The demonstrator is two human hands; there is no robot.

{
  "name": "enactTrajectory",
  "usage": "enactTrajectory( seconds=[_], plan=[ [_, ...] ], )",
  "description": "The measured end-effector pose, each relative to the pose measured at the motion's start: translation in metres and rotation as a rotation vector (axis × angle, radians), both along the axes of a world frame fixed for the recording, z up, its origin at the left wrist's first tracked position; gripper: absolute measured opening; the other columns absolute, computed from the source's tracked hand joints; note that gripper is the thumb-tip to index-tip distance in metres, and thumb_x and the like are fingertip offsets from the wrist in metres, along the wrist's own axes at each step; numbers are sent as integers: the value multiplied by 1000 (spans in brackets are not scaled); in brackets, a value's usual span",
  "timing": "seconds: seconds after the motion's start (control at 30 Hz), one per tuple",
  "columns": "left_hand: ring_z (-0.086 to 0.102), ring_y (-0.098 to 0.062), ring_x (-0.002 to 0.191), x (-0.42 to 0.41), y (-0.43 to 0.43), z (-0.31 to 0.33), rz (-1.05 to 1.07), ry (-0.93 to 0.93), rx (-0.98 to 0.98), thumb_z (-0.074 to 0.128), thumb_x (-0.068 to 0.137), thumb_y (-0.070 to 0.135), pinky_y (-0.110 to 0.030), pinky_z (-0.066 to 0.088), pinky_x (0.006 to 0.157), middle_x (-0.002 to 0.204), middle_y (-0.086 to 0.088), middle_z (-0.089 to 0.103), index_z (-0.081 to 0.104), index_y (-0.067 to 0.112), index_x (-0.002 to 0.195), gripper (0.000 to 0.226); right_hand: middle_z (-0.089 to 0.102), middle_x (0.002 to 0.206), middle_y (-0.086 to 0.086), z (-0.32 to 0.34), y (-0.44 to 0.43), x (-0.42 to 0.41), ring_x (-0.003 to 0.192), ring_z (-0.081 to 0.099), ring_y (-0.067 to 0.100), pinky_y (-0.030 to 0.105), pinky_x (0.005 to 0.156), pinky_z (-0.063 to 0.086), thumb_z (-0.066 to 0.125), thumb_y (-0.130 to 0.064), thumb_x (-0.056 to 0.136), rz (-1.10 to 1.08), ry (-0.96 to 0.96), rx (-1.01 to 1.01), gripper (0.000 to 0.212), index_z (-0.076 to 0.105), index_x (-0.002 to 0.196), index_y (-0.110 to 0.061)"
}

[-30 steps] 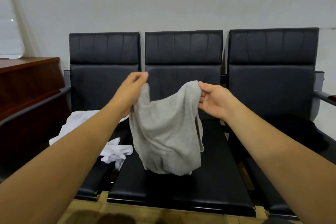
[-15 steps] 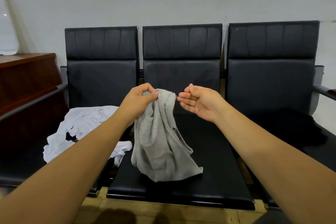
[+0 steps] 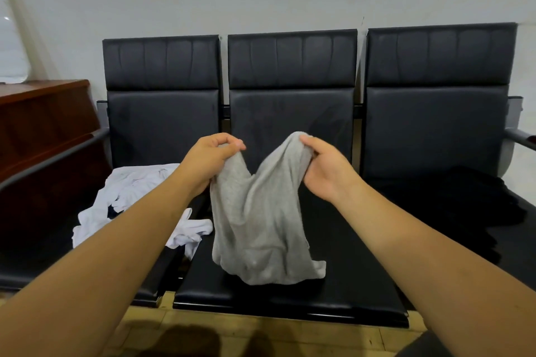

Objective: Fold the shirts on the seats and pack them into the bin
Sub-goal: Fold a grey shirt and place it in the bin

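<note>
Left hand (image 3: 211, 161) and right hand (image 3: 324, 174) each pinch 1 grey shirt (image 3: 261, 220); long axis vertical, lower end on middle seat (image 3: 353, 278). 1 white shirt (image 3: 136, 191), 1 black garment (image 3: 478, 206).

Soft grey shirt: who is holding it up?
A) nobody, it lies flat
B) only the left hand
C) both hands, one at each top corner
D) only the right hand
C: the left hand and the right hand each pinch a top part of the soft grey shirt, while its lower end bunches on the middle black seat.
</note>
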State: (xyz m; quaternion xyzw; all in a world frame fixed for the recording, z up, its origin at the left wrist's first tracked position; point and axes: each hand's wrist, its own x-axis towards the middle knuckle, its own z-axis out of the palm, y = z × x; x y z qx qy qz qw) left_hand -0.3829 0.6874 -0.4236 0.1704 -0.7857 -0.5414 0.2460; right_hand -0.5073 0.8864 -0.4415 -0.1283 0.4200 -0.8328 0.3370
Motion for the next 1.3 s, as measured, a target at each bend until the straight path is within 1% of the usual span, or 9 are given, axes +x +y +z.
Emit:
enactTrajectory(
  seconds=[0.13, 0.27, 0.47, 0.57, 0.7, 0.77, 0.9, 1.07, 1.3],
  plan=[
    [66, -26, 108, 3, -50, -21, 142, 41, 486, 59, 97, 4, -35, 53, 82, 119, -14, 68, 69, 9, 115, 21, 69, 123, 19, -6, 25, -23, 112, 68, 34, 49, 98, 53, 58, -24, 99, -125, -105, -54, 34, 59, 129, -7],
    [66, -24, 100, 15, -78, -45, 232, -33, 766, 54, 101, 2, -36, 54, 74, 128, -15, 62, 53, -6, 130, 30, 66, 125, 21, -22, 47, -46, 103, 67, 34, 46, 87, 56, 51, -22, 101, -117, -78, 291, 27, 66, 114, -5],
    [61, -24, 80, 19, -78, -45, 299, -253, 314, 51, 105, 11, -40, 56, 78, 96, -13, 58, 56, 2, 104, 11, 67, 123, 20, -17, 51, -63, 104, 71, 33, 42, 72, 63, 76, -7, 83, 154, 103, 722, 46, 62, 127, 0],
    [57, -24, 76, 11, -72, -10, 258, -203, 126, 47, 107, 18, -34, 54, 53, 91, -14, 52, 50, 10, 81, 27, 63, 128, 18, 12, 39, -72, 106, 67, 29, 41, 73, 61, 67, -7, 92, -19, 168, 542, 37, 59, 128, -6],
    [67, -26, 97, -9, -75, 59, 174, 261, 633, 44, 108, 15, -21, 56, 56, 107, -12, 67, 61, 8, 105, 19, 76, 106, 12, 60, 37, -77, 96, 74, 27, 41, 82, 61, 54, -24, 103, -207, 24, -16, 20, 67, 111, -12],
    [67, -26, 100, -9, -71, 86, 153, 332, 779, 46, 107, 14, -9, 48, 56, 114, -12, 67, 63, 10, 109, 17, 78, 98, 9, 76, 36, -75, 87, 76, 24, 38, 75, 63, 58, -28, 101, -229, 20, -22, 23, 66, 115, -13],
    [73, -17, 88, -1, -51, 110, -21, 408, 1113, 66, 89, 1, -28, 61, 80, 97, -11, 74, 66, 1, 117, 28, 76, 109, 12, 95, 31, -68, 97, 75, 27, 42, 85, 61, 64, -30, 98, -177, 85, 31, 29, 64, 121, -12],
    [75, -20, 72, 2, -34, 90, -37, 111, 875, 52, 100, 1, -32, 62, 73, 89, -13, 76, 70, 1, 103, 19, 71, 123, 14, 105, 38, -60, 109, 71, 31, 46, 96, 56, 68, -33, 95, -129, 119, 11, 48, 59, 136, -10],
    [62, -20, 78, 12, -36, 67, 248, 193, 412, 29, 110, 16, -35, 58, 56, 100, -8, 63, 46, 18, 85, 30, 73, 118, 15, 91, 62, -60, 104, 72, 33, 49, 80, 62, 50, -49, 102, -157, 138, 63, 50, 59, 133, -9]
  ],
)
